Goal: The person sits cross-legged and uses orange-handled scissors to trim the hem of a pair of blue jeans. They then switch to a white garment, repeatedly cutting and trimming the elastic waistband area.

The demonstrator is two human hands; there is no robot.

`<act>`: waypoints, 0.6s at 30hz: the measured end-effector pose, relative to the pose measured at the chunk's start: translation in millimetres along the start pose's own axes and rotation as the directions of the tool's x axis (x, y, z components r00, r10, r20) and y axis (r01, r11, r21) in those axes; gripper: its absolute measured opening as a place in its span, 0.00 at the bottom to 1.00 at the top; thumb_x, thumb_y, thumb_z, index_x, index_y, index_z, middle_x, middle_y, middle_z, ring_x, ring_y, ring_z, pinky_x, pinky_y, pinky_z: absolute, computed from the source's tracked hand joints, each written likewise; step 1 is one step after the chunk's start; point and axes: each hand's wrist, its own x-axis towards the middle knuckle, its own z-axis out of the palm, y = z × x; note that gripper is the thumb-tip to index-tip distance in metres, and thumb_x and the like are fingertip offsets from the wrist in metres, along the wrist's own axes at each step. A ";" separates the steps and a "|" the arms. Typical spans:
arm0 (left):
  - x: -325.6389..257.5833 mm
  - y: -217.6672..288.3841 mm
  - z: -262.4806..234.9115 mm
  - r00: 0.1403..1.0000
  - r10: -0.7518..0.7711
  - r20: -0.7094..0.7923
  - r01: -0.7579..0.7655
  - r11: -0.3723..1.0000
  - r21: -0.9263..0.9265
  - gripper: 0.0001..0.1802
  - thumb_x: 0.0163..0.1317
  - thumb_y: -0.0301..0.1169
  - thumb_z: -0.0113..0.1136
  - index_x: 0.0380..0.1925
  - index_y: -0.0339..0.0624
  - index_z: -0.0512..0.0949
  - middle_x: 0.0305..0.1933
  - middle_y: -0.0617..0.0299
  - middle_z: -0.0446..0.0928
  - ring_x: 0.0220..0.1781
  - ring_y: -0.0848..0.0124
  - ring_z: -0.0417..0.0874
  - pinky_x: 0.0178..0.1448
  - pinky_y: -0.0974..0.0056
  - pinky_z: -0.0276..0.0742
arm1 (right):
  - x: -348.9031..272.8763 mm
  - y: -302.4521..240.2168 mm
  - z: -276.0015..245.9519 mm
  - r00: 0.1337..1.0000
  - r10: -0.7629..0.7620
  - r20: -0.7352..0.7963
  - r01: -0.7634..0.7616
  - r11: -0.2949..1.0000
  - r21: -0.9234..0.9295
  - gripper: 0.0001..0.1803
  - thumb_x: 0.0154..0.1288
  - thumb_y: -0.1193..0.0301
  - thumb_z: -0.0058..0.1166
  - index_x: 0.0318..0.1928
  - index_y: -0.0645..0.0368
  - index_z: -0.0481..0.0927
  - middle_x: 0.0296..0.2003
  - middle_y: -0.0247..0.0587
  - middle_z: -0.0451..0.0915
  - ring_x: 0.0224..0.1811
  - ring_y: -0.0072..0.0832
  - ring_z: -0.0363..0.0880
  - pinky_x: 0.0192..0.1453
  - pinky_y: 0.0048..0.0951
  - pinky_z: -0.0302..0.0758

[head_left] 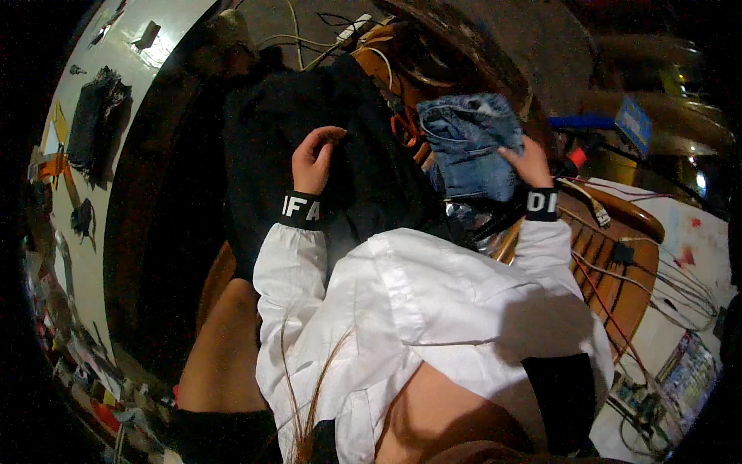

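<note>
A folded piece of blue denim clothing is held at its right edge by my right hand, thumb on top and the other fingers partly hidden by the cloth. My left hand is over a large black cloth spread in front of me. Its fingers curl loosely to the right, with nothing visible in them. Whether they touch the black cloth I cannot tell.
Red-handled scissors lie left of the denim. A wooden chair with several cables stands at the right. A white power strip and cords are at the far side. A pale surface bearing a black bundle runs along the left.
</note>
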 end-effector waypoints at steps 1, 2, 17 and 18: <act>0.7 -0.4 2.8 1.000 0.015 -0.004 -0.015 1.000 0.003 0.14 0.59 0.17 0.44 0.41 0.35 0.76 0.42 0.59 0.79 0.47 0.71 0.78 0.54 0.69 0.71 | -4.1 0.0 11.6 0.998 0.028 -0.055 -0.038 0.983 -0.178 0.22 0.53 0.61 0.61 0.46 0.60 0.77 0.43 0.50 0.79 0.46 0.44 0.77 0.50 0.38 0.72; 0.8 1.8 3.3 1.000 0.030 -0.008 -0.030 0.999 0.014 0.14 0.58 0.17 0.44 0.41 0.35 0.76 0.42 0.59 0.79 0.46 0.71 0.78 0.54 0.69 0.71 | -5.3 2.0 21.4 0.991 0.063 -0.121 -0.093 0.963 -0.255 0.22 0.53 0.61 0.60 0.47 0.59 0.77 0.42 0.54 0.78 0.46 0.49 0.76 0.49 0.42 0.73; -0.6 -2.3 -3.1 1.000 -0.009 -0.020 0.008 0.999 -0.041 0.12 0.60 0.17 0.44 0.41 0.34 0.75 0.43 0.57 0.79 0.47 0.69 0.79 0.54 0.69 0.71 | 43.9 -82.0 104.2 0.932 -0.358 -0.055 0.362 0.928 0.093 0.14 0.56 0.67 0.54 0.42 0.61 0.78 0.35 0.52 0.79 0.36 0.46 0.79 0.39 0.42 0.75; 1.3 -4.8 -0.3 1.000 0.001 0.003 -0.001 0.999 -0.049 0.12 0.60 0.17 0.45 0.41 0.34 0.75 0.43 0.57 0.79 0.47 0.69 0.79 0.54 0.69 0.71 | 57.9 -77.4 130.0 0.944 -0.329 0.018 0.329 0.944 0.025 0.12 0.56 0.69 0.52 0.39 0.62 0.77 0.35 0.53 0.79 0.38 0.47 0.78 0.40 0.43 0.75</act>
